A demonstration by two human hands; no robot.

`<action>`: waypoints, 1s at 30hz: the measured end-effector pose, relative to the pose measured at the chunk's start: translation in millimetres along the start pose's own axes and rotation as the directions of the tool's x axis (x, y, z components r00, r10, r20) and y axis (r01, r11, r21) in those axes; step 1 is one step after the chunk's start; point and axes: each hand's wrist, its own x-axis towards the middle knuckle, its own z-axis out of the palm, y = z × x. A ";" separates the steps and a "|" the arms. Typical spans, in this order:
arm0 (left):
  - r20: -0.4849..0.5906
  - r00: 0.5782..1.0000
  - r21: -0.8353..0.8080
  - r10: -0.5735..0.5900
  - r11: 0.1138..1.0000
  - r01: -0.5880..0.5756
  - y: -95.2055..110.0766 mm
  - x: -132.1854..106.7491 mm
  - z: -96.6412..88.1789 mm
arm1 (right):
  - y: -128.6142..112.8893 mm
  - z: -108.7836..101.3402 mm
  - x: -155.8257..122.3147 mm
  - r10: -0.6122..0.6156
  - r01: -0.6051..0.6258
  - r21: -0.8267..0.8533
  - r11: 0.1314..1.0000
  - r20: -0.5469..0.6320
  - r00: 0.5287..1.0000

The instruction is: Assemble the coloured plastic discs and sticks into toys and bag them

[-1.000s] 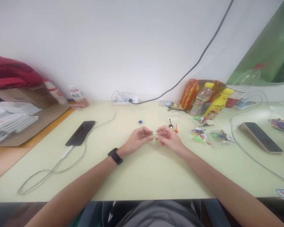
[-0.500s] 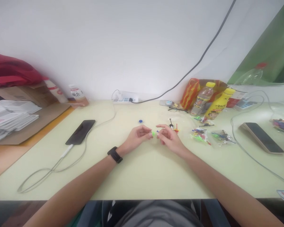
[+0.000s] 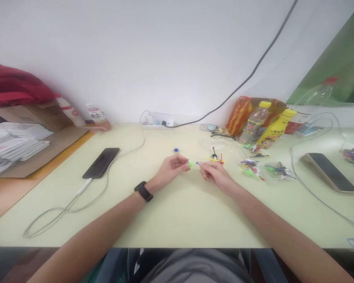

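A tiny green piece (image 3: pixel 190 164) is pinched between thumb and forefinger of the left hand (image 3: pixel 171 168), low over the pale desk (image 3: pixel 177 220), just nearer the person than a small blue cap (image 3: pixel 176 150) and to its right. A thin blue-tipped piece (image 3: pixel 198 162) is pinched in the fingers of the right hand (image 3: pixel 214 174), further right of the cap, with a small gap left between the two pieces.

A slip is judged the main risk. With pieces this small, an off-centre pinch could flick one away, to be lost among the loose coloured parts (image 3: pixel 216 158) right of the cap.

Both palms are turned inward, with the remaining fingers curled. Whether the wrists rest on the desk cannot be told.
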 end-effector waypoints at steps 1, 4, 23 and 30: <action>0.005 1.000 0.006 0.004 1.000 -0.004 -0.6 0.0 -0.2 | -0.5 1.1 0.0 -0.006 0.006 -0.002 1.000 -0.012 1.000; 0.017 1.000 0.025 0.010 1.000 -0.010 -2.7 -0.1 -0.9 | 0.4 3.7 1.1 -0.022 0.022 0.002 1.000 -0.041 0.999; 0.137 0.989 0.348 0.064 0.931 -0.108 -2.5 2.2 -9.4 | 12.9 4.0 3.7 -0.020 0.019 -0.114 0.993 -0.011 1.000; 0.116 0.960 0.782 0.254 0.572 -0.246 -19.0 15.8 -51.4 | 9.8 5.7 3.2 0.059 -0.071 -0.132 0.989 -0.089 0.994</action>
